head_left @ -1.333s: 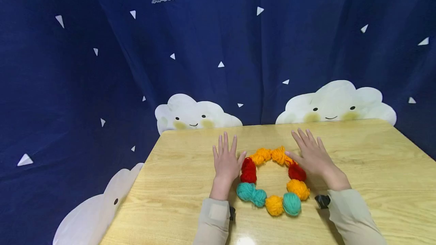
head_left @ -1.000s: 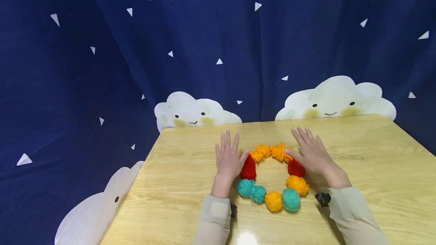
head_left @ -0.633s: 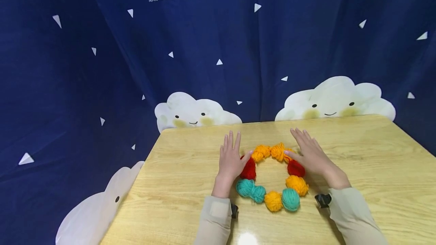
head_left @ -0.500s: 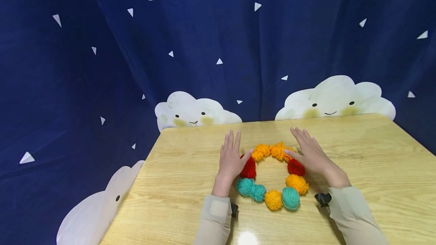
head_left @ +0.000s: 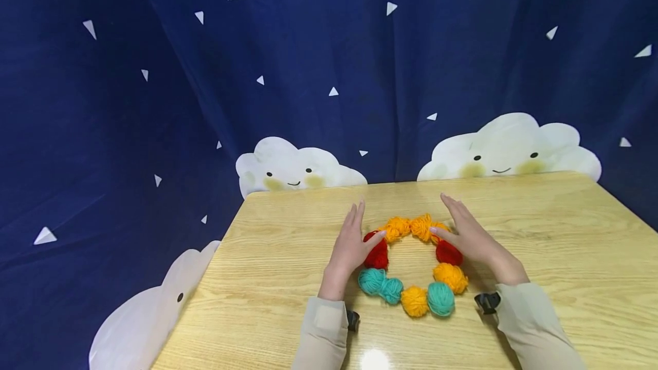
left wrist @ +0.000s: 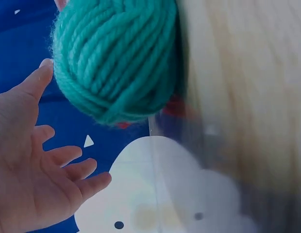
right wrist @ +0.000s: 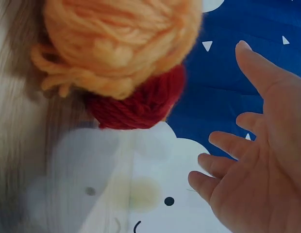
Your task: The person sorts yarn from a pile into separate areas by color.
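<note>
Several yarn balls lie in a ring on the wooden table. At its left side my left hand (head_left: 352, 249) is beside the red yarn (head_left: 377, 253), fingers straight and thumb out over it. My right hand (head_left: 473, 240) is at the opposite side, near another red ball (head_left: 448, 252), its thumb reaching over the orange yarn (head_left: 422, 227) at the back. A teal ball (left wrist: 116, 58) fills the top of the left wrist view, apart from the palm. The right wrist view has an orange ball (right wrist: 124, 41) in front of a red one (right wrist: 141, 102), with the relaxed fingers clear of both.
Two teal balls (head_left: 372, 281) sit at the front left of the ring; an orange ball (head_left: 414, 301) and a teal one (head_left: 440, 299) form its front. The wooden table (head_left: 267, 278) ends at a dark blue curtain (head_left: 308, 73) with white clouds.
My left hand has shifted slightly right and turned, its thumb moving over the red yarn. My right hand has turned a little, fingers closer together. The yarn ring keeps its shape.
</note>
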A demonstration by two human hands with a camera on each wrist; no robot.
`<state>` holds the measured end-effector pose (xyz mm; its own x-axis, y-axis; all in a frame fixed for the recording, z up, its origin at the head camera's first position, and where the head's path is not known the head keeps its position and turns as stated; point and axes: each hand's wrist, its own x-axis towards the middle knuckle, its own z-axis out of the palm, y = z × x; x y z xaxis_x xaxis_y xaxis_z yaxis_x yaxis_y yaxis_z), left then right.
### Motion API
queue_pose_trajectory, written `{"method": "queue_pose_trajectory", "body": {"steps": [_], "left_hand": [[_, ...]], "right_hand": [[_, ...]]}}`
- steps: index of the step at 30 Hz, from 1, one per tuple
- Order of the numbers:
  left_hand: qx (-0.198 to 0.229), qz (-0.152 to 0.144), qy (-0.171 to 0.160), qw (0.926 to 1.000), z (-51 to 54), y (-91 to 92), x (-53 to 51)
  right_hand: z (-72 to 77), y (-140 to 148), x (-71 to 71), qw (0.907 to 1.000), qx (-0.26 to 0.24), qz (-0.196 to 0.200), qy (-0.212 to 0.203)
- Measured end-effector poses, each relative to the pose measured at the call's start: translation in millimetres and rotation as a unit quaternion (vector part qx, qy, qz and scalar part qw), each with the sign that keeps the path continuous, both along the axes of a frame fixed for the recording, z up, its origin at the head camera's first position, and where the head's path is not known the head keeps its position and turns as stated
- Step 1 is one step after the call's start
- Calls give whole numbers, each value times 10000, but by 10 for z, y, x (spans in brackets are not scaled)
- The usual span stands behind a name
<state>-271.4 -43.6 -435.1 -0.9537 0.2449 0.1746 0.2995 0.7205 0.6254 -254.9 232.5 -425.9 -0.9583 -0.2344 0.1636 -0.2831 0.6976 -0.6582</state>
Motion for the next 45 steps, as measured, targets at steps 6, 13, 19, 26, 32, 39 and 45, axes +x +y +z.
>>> {"method": "queue_pose_trajectory", "body": {"steps": [6,13,19,26,32,39,45], "left_hand": [[281,45,115,9995,-16,39,-23],[432,74,252,9987,-52,102,-80],[455,-35,20,9990,-77,131,-135],[42,-207,-85,9997,-64,177,-219],[-224,-409,-102,9989,-74,208,-266],[-555,-445,-311,9970,-109,260,-297],[-786,-365,-380,9955,-119,300,-310]], "right_hand": [[-44,4,-24,9999,-147,-44,-74],[-92,-6,-37,9995,-139,-94,-267],[-145,-10,-72,9993,-45,-122,-350],[-183,-24,-115,9988,121,-171,-440],[-214,-38,-141,9982,205,-198,-528],[-248,-65,-156,9965,436,-326,-627],[-254,-92,-153,9946,576,-494,-706]]}}
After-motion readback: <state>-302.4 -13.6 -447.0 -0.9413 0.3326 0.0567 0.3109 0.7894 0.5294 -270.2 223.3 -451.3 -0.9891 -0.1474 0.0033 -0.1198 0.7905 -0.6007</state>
